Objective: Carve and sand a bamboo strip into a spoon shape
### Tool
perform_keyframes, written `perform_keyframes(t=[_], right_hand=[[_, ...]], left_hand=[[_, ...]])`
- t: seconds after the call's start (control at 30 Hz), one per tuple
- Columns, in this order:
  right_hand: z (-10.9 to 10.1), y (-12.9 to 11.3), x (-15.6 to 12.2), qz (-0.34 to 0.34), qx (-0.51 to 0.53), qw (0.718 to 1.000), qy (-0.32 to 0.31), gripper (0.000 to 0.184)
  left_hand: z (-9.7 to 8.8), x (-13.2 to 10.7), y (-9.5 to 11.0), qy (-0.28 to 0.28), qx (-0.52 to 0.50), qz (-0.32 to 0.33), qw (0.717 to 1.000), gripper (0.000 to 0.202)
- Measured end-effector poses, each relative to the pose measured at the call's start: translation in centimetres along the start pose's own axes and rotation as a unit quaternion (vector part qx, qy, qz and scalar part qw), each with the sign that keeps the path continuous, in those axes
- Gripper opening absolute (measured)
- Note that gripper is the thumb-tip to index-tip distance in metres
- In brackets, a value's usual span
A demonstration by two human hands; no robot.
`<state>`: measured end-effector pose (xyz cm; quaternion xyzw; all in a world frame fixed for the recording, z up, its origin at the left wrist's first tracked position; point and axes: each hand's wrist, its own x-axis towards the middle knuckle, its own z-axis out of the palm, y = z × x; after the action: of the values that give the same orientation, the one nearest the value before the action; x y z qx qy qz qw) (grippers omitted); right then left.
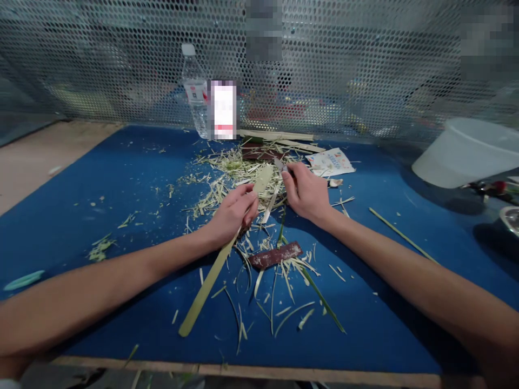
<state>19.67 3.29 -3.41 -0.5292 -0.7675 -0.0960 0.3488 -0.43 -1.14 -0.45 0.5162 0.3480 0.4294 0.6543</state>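
My left hand (237, 210) is closed around a long pale-green bamboo strip (208, 286), which slants from near the table's front edge up to a broad, paler end beyond my fingers. My right hand (306, 189) is wrapped round a small knife (279, 163); its short blade pokes out past my thumb, while most of the handle is hidden. The blade is a little right of the strip's far end, apart from it. Beneath and beyond both hands lies a heap of thin shavings (219, 197). A dark red-brown flat piece (278, 255) rests nearer to me, dusted with scraps.
Against the perforated metal screen (141, 70) stand a clear plastic bottle (195, 97) and a lit phone (224, 111). A white packet (331, 162) lies past my right hand. On the right are a whitish tub (458, 154) and a metal bowl (511, 219). The blue tabletop (133, 216) carries scattered slivers.
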Motion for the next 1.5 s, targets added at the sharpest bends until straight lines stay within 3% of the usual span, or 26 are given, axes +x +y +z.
perform_keyframes(t=[0.1,0.3,0.7,1.07,1.3,1.5], right_hand=[[0.0,0.0,0.0,-0.001,0.007,1.0,0.0,0.042],[-0.2,-0.9,-0.5,-0.154,0.003,0.986,-0.064,0.038],[-0.5,-1.0,-0.6,-0.198,-0.009,0.977,-0.071,0.037],[-0.6,-1.1,-0.7,-0.184,-0.013,0.982,-0.037,0.039],[-0.4,-1.2,-0.7,-0.164,-0.019,0.984,-0.067,0.037],[-0.5,-1.2,-0.6,-0.153,-0.015,0.987,-0.055,0.037]], left_hand=[[-0.1,0.1,0.0,0.014,-0.013,-0.005,1.0,0.009],[-0.1,0.2,0.0,0.011,-0.007,-0.003,1.0,0.012],[-0.2,0.2,-0.5,-0.007,0.059,0.02,0.998,0.009],[-0.1,0.3,-0.3,0.001,0.045,0.012,0.999,0.008],[-0.2,0.2,-0.4,-0.004,0.063,0.016,0.998,0.012],[0.0,0.2,-0.2,-0.001,0.065,0.021,0.998,0.02]])
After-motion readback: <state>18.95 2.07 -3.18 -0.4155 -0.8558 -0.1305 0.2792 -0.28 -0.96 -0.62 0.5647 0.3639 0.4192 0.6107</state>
